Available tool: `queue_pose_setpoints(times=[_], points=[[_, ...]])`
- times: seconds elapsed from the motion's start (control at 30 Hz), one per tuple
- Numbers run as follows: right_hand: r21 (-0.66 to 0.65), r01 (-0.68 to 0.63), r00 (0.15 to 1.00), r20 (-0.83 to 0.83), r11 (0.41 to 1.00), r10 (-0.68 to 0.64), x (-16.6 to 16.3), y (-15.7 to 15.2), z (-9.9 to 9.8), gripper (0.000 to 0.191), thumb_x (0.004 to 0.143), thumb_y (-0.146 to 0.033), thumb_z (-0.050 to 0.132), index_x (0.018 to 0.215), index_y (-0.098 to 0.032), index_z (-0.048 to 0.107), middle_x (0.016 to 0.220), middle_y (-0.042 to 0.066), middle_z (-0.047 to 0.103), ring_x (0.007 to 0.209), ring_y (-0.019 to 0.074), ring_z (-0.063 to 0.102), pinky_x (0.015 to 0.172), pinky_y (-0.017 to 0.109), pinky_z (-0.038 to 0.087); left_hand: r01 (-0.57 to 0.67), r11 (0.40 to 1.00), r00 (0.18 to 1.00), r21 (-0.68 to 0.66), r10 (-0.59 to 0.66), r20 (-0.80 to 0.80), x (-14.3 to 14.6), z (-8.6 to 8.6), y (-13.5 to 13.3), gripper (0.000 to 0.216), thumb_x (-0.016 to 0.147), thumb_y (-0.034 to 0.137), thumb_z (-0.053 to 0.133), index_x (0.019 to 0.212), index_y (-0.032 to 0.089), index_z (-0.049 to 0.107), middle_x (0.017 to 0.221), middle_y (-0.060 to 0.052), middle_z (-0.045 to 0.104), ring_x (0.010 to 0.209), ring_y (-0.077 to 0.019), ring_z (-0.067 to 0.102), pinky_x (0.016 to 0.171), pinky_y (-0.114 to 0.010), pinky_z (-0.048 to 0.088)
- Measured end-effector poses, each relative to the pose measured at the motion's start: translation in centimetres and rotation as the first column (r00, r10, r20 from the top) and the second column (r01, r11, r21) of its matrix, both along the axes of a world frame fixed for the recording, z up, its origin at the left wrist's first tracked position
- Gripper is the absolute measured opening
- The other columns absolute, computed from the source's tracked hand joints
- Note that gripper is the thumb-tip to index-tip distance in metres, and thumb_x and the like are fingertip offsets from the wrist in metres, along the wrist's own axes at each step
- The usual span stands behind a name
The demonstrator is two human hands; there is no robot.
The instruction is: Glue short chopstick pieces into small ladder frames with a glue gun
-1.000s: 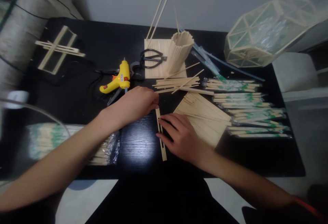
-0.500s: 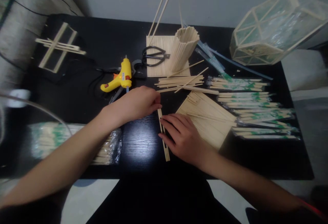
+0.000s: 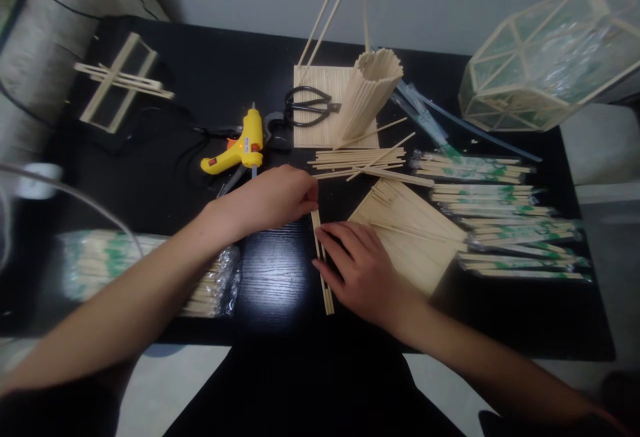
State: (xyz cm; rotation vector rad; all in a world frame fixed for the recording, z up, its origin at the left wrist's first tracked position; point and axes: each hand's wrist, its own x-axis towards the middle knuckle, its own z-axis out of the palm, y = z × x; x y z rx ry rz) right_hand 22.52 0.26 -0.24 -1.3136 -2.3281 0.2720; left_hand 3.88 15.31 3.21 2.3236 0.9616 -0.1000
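Note:
A few wooden sticks (image 3: 327, 297) lie side by side on the black table (image 3: 280, 283), running toward me. My left hand (image 3: 273, 198) pinches their far end with curled fingers. My right hand (image 3: 360, 270) lies over their middle, fingers pressing down on the sticks. A flat panel of glued sticks (image 3: 410, 233) lies just right of my right hand. Loose sticks (image 3: 357, 160) lie in a pile beyond both hands.
A yellow glue gun (image 3: 237, 150) and black scissors (image 3: 310, 103) lie behind my left hand. A stick cup (image 3: 367, 93) stands on a stick mat. Wrapped chopstick packs (image 3: 500, 217) fill the right; a bag of them (image 3: 150, 277) sits left. A stick polyhedron (image 3: 550, 57) stands far right.
Both hands stay on the sticks with almost no shift. The view has drifted slightly, so everything sits a little further right in the picture.

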Motion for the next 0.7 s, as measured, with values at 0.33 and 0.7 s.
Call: queue_pose_setpoints(times=[0.33,0.7], points=[[-0.056,0.008,1.000,0.025,0.998,-0.007,-0.1,0.1,0.5,0.035,0.103,-0.027,0.060,0.129,-0.005,0.068,0.125,0.019,0.071,0.117,0.0324,0.062,0.102,0.049,0.052,-0.045,0.999,0.999,0.017,0.044,0.013,0.4,0.1,-0.1,0.014,0.084,0.022,0.065,0.081,0.020,0.078,0.072,-0.002,0.074,0.061,-0.0157,0.065,0.058,-0.028,0.040],[-0.050,0.004,1.000,-0.015,0.999,-0.005,0.0,0.0,0.3,0.033,0.103,-0.027,0.060,0.129,-0.008,0.068,0.124,0.018,0.072,0.117,0.0314,0.061,0.102,0.049,0.051,-0.045,0.982,0.998,0.185,0.051,-0.029,-0.5,3.7,-0.3,0.022,0.098,0.026,0.058,0.092,0.019,0.078,0.088,-0.006,0.076,0.083,-0.0220,0.070,0.078,-0.032,0.049]])
